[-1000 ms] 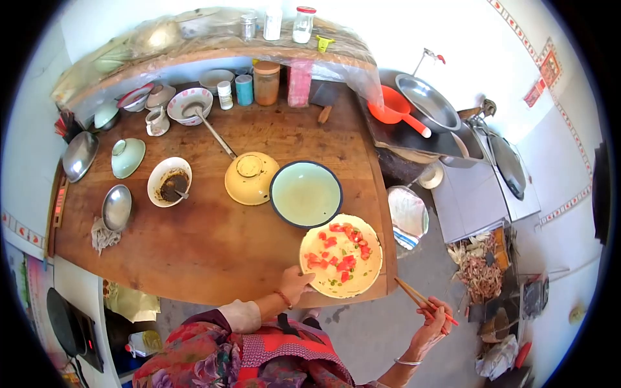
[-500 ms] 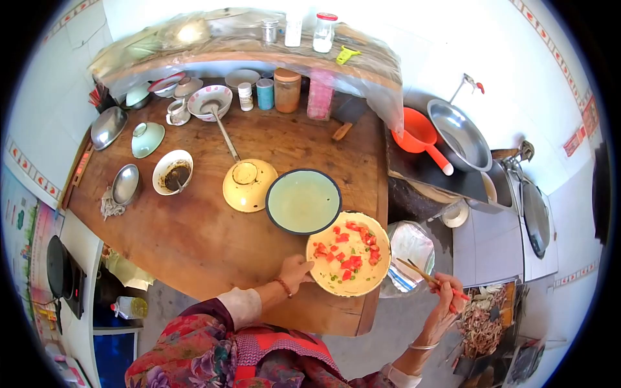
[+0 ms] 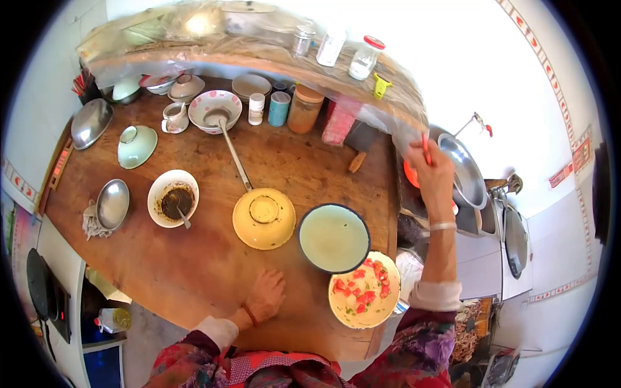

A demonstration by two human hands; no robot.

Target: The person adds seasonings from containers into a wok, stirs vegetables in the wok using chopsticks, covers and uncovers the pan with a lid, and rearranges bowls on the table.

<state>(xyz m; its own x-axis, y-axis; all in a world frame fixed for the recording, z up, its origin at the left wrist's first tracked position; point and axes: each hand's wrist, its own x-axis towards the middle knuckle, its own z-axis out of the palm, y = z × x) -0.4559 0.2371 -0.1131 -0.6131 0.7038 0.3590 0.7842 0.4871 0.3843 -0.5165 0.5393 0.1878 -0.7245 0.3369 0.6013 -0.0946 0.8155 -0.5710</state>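
My left hand (image 3: 266,294) lies on the wooden table, fingers outstretched and nothing in it. Raised at the table's right end, my right hand (image 3: 435,174) is closed round chopsticks (image 3: 426,149); only their red end shows above the fist. Between my arms, by the table's right edge, sits a yellow bowl (image 3: 388,309) with chopped tomato (image 3: 366,297) and bits of green. A pale green, dark-rimmed bowl (image 3: 334,238) touches or overlaps its far side. Left of that, an upturned yellow bowl (image 3: 264,223) lies near the handle of a ladle (image 3: 234,155), whose head rests in a patterned bowl (image 3: 197,113).
On the left stands a white bowl (image 3: 155,205) with dark sauce and a spoon. Jars, cups and bowls line the back beneath a plastic-covered shelf (image 3: 259,55). A metal basin (image 3: 475,178) and an orange dipper (image 3: 410,174) are beyond my right hand.
My right hand has risen from beside the tomato bowl, up and away, still with the chopsticks. My left hand has let go of the bowl's rim and moved left onto the table.
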